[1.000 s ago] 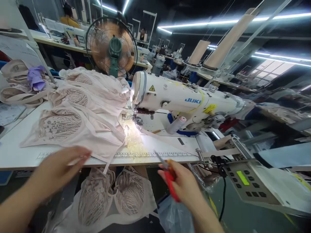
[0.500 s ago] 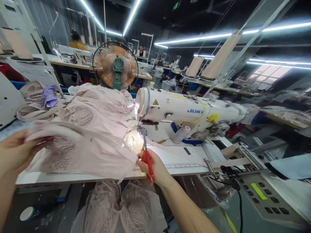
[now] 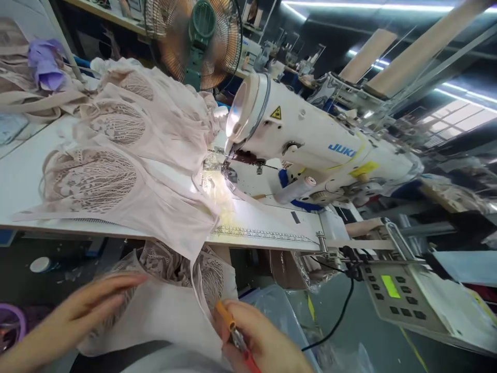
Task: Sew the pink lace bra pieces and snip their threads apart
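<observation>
A pale pink bra (image 3: pixel 163 311) with lace cups lies across my lap, below the table edge. My left hand (image 3: pixel 97 300) is over its left side, fingers stretched out and a little blurred; whether they touch the cloth is unclear. My right hand (image 3: pixel 260 331) is closed around red-handled scissors (image 3: pixel 239 342) with an orange part at the upper end, close to the bra's right edge. Another pale pink bra (image 3: pixel 97 181) rests on the table, one corner hanging over the front edge. Beside it stands the white sewing machine (image 3: pixel 303 129), its lamp lighting the needle area.
More pink bras (image 3: pixel 155 98) are heaped behind on the table (image 3: pixel 23 171). A fan (image 3: pixel 202 31) stands at the back. Thread cones (image 3: pixel 368 54) rise at upper right. A control panel (image 3: pixel 404 295) sits at right, and a clear plastic bin (image 3: pixel 277 311) is below the table.
My left hand has let go of the bra on the table and moved down to the one in my lap. My right hand has lowered with the scissors. The view has tilted downward.
</observation>
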Action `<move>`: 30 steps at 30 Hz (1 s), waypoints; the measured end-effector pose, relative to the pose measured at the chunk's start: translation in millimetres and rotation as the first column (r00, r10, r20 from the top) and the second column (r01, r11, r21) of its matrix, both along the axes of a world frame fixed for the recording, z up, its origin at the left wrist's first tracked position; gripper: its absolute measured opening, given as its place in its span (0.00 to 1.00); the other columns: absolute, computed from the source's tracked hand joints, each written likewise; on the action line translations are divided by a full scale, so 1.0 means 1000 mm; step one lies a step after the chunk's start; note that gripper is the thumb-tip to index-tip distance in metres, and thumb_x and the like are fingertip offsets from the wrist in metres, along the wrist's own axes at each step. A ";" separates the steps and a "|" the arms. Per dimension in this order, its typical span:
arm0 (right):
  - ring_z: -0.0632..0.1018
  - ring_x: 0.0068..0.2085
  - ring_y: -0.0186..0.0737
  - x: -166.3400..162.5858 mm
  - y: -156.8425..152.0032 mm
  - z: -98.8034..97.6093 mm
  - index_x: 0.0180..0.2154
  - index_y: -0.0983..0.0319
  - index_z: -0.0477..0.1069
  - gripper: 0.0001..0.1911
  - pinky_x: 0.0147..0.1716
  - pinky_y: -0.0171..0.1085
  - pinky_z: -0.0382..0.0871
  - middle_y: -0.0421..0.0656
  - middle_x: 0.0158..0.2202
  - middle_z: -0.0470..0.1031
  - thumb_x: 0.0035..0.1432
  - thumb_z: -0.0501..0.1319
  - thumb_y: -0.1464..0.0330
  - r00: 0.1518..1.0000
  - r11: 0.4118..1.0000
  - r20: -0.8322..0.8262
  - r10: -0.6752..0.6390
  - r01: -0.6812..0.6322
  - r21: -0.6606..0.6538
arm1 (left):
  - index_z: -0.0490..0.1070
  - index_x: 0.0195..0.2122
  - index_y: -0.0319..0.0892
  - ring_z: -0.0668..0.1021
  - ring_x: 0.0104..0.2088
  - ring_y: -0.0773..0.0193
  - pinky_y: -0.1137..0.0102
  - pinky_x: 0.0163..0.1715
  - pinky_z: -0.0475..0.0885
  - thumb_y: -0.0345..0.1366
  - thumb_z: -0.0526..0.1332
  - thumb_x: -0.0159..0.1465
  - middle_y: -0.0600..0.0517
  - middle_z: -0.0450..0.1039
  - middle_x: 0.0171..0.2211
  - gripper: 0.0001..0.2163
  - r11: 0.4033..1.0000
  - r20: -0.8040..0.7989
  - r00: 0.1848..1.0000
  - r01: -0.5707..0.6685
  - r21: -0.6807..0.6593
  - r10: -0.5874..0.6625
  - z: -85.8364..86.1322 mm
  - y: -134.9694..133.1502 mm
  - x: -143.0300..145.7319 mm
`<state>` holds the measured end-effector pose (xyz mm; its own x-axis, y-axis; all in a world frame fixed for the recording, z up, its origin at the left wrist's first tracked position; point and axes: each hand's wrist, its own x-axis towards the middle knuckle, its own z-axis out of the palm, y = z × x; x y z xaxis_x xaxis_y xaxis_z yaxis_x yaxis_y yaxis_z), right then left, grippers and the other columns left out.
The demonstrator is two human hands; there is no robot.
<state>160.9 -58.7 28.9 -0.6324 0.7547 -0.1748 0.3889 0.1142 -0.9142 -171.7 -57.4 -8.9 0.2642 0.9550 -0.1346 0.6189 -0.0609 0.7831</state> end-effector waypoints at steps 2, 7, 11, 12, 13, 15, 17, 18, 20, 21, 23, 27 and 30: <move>0.67 0.31 0.37 -0.001 -0.006 -0.002 0.28 0.58 0.57 0.10 0.32 0.33 0.62 0.39 0.29 0.64 0.40 0.57 0.72 1.000 1.000 0.021 0.000 0.000 -0.028 | 0.66 0.58 0.54 0.70 0.57 0.54 0.62 0.58 0.63 0.42 0.57 0.63 0.52 0.68 0.58 0.20 0.970 0.126 0.967 0.233 -0.072 -0.223 -0.005 0.012 0.037; 0.68 0.30 0.35 0.005 -0.003 -0.004 0.28 0.58 0.57 0.09 0.31 0.33 0.63 0.38 0.29 0.65 0.45 0.58 0.70 0.995 0.994 -0.096 0.011 -0.022 -0.111 | 0.74 0.50 0.46 0.77 0.38 0.61 0.72 0.42 0.71 0.41 0.56 0.62 0.50 0.79 0.38 0.17 0.940 0.438 0.867 0.319 -0.120 -0.238 0.002 0.029 0.101; 0.66 0.31 0.37 0.023 0.028 0.005 0.31 0.60 0.59 0.21 0.30 0.35 0.63 0.41 0.32 0.65 0.46 0.63 0.52 0.986 0.985 0.126 0.111 -0.092 -0.148 | 0.64 0.16 0.41 0.65 0.22 0.68 0.75 0.23 0.61 0.44 0.54 0.60 0.55 0.60 0.18 0.18 0.945 0.519 0.854 0.202 -0.257 -0.041 0.003 0.023 0.106; 0.65 0.29 0.36 0.027 0.038 0.009 0.30 0.60 0.58 0.24 0.29 0.35 0.61 0.40 0.31 0.63 0.45 0.64 0.49 0.955 0.983 0.255 0.150 -0.118 -0.137 | 0.57 0.15 0.42 0.61 0.21 0.69 0.74 0.22 0.57 0.44 0.54 0.59 0.57 0.55 0.17 0.19 0.934 0.529 0.848 0.214 -0.287 -0.032 0.003 0.022 0.105; 0.62 0.28 0.34 0.029 0.048 0.012 0.28 0.60 0.57 0.25 0.27 0.33 0.58 0.38 0.29 0.61 0.45 0.64 0.48 0.907 0.978 0.372 0.198 -0.157 -0.137 | 0.52 0.15 0.43 0.58 0.20 0.70 0.74 0.21 0.54 0.44 0.54 0.58 0.58 0.50 0.17 0.19 0.922 0.541 0.841 0.235 -0.309 -0.033 0.002 0.021 0.104; 0.59 0.25 0.32 0.029 0.065 0.017 0.25 0.60 0.55 0.26 0.24 0.32 0.54 0.36 0.26 0.58 0.47 0.63 0.47 0.795 0.947 0.514 0.322 -0.270 -0.174 | 0.47 0.16 0.44 0.55 0.20 0.71 0.73 0.21 0.52 0.42 0.54 0.57 0.59 0.46 0.17 0.18 0.898 0.559 0.828 0.274 -0.343 -0.039 0.001 0.021 0.103; 0.59 0.25 0.31 0.024 0.077 0.023 0.25 0.60 0.54 0.26 0.23 0.31 0.51 0.35 0.25 0.58 0.50 0.62 0.47 0.717 0.904 0.553 0.425 -0.369 -0.217 | 0.45 0.16 0.44 0.53 0.20 0.71 0.73 0.21 0.50 0.41 0.53 0.56 0.60 0.44 0.17 0.17 0.882 0.566 0.823 0.297 -0.367 -0.041 0.000 0.021 0.103; 0.59 0.25 0.31 0.019 0.081 0.025 0.25 0.60 0.54 0.26 0.24 0.31 0.51 0.35 0.24 0.58 0.50 0.63 0.48 0.692 0.886 0.559 0.457 -0.407 -0.221 | 0.45 0.16 0.44 0.53 0.20 0.71 0.72 0.21 0.49 0.41 0.53 0.56 0.60 0.44 0.18 0.17 0.878 0.566 0.823 0.299 -0.374 -0.039 -0.001 0.021 0.103; 0.59 0.25 0.31 0.011 0.086 0.028 0.25 0.60 0.54 0.25 0.24 0.31 0.51 0.35 0.24 0.58 0.51 0.64 0.50 0.659 0.862 0.570 0.491 -0.462 -0.209 | 0.46 0.16 0.44 0.52 0.20 0.71 0.72 0.21 0.49 0.41 0.53 0.56 0.60 0.44 0.18 0.17 0.873 0.568 0.822 0.308 -0.377 -0.044 -0.002 0.021 0.102; 0.59 0.25 0.31 0.006 0.087 0.029 0.25 0.60 0.55 0.25 0.23 0.31 0.50 0.35 0.24 0.58 0.50 0.64 0.51 0.649 0.854 0.574 0.499 -0.479 -0.200 | 0.47 0.16 0.44 0.52 0.20 0.72 0.72 0.21 0.49 0.41 0.53 0.56 0.60 0.44 0.17 0.17 0.871 0.569 0.821 0.312 -0.380 -0.046 -0.003 0.021 0.102; 0.58 0.24 0.30 0.000 0.088 0.030 0.24 0.60 0.54 0.26 0.23 0.31 0.49 0.34 0.22 0.57 0.49 0.65 0.50 0.641 0.847 0.579 0.503 -0.498 -0.184 | 0.47 0.16 0.44 0.53 0.20 0.72 0.72 0.20 0.48 0.42 0.52 0.56 0.60 0.45 0.17 0.16 0.862 0.563 0.826 0.313 -0.400 -0.039 -0.004 0.020 0.101; 0.55 0.22 0.29 -0.003 0.089 0.027 0.22 0.60 0.54 0.28 0.21 0.31 0.47 0.32 0.20 0.54 0.45 0.67 0.48 0.668 0.858 0.562 0.488 -0.485 -0.170 | 0.48 0.16 0.44 0.53 0.20 0.72 0.72 0.19 0.48 0.43 0.53 0.55 0.60 0.45 0.17 0.16 0.836 0.544 0.839 0.313 -0.450 -0.021 -0.003 0.021 0.097; 0.55 0.22 0.29 0.001 0.088 0.023 0.20 0.60 0.53 0.31 0.20 0.31 0.46 0.32 0.18 0.53 0.43 0.67 0.45 0.739 0.890 0.508 0.443 -0.432 -0.148 | 0.49 0.17 0.44 0.53 0.20 0.72 0.73 0.20 0.49 0.44 0.54 0.55 0.60 0.45 0.18 0.16 0.829 0.543 0.839 0.330 -0.451 -0.038 -0.001 0.020 0.093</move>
<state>162.2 28.8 52.0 -0.7026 0.4103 -0.5814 0.7111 0.3740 -0.5954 -78.6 -37.0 -9.8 0.5948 0.7070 -0.3826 0.1599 0.3624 0.9182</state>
